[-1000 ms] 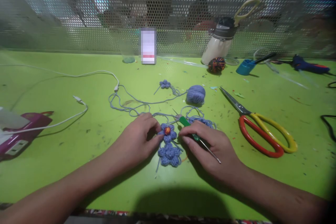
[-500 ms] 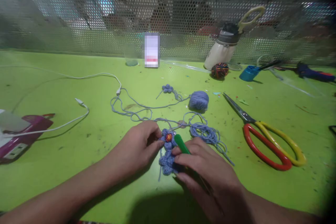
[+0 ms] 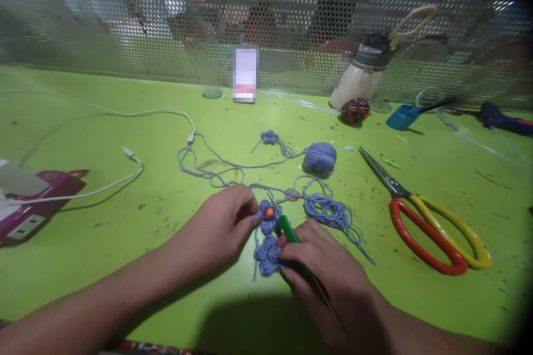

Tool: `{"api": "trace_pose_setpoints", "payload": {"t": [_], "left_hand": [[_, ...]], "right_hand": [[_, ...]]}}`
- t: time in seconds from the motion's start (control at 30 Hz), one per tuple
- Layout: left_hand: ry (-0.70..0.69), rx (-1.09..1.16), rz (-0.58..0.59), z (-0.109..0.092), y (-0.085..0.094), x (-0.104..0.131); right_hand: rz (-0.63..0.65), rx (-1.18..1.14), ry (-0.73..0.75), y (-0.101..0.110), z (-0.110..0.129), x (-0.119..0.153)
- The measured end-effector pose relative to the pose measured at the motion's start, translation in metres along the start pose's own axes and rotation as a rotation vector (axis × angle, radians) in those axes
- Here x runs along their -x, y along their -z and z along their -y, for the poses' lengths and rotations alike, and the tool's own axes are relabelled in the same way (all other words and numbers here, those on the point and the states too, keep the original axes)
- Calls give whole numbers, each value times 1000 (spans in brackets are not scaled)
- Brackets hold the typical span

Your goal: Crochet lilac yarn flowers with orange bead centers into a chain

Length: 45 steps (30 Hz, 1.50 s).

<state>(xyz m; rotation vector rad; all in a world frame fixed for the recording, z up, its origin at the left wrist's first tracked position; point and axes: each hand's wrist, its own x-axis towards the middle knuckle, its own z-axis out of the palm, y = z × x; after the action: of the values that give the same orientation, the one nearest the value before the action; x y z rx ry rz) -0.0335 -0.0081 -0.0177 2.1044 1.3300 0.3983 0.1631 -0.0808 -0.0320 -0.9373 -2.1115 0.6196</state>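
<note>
Head view: the left hand (image 3: 228, 215) pinches the left edge of the orange-centred flower (image 3: 268, 226), just on the far side of the plain blue flower (image 3: 266, 258), whose right edge the right hand (image 3: 331, 266) touches while gripping a green-handled tool (image 3: 288, 228), with scissors (image 3: 427, 236) farther right.

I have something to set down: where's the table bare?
Between the purple power strip and left forearm; also between the nearer white connector and left hand. Crowded from there to the scissors: yarn flowers, right hand, tangled yarn.
</note>
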Motion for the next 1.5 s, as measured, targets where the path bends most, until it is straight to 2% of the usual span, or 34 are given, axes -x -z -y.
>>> {"api": "trace_pose_setpoints", "payload": {"t": [0.47, 0.6, 0.73, 0.9, 1.5], "left_hand": [[-39, -6, -24, 1, -2, 0], [-26, -7, -16, -1, 0, 1], [15, 89, -3, 0, 2, 3], [32, 115, -23, -1, 5, 2], [-3, 31, -2, -9, 12, 3]], "right_hand": [[-4, -28, -6, 2, 1, 0], [-146, 10, 1, 7, 1, 1], [-263, 111, -81, 12, 1, -2], [-252, 137, -148, 13, 0, -6], [-206, 94, -143, 10, -4, -4]]}}
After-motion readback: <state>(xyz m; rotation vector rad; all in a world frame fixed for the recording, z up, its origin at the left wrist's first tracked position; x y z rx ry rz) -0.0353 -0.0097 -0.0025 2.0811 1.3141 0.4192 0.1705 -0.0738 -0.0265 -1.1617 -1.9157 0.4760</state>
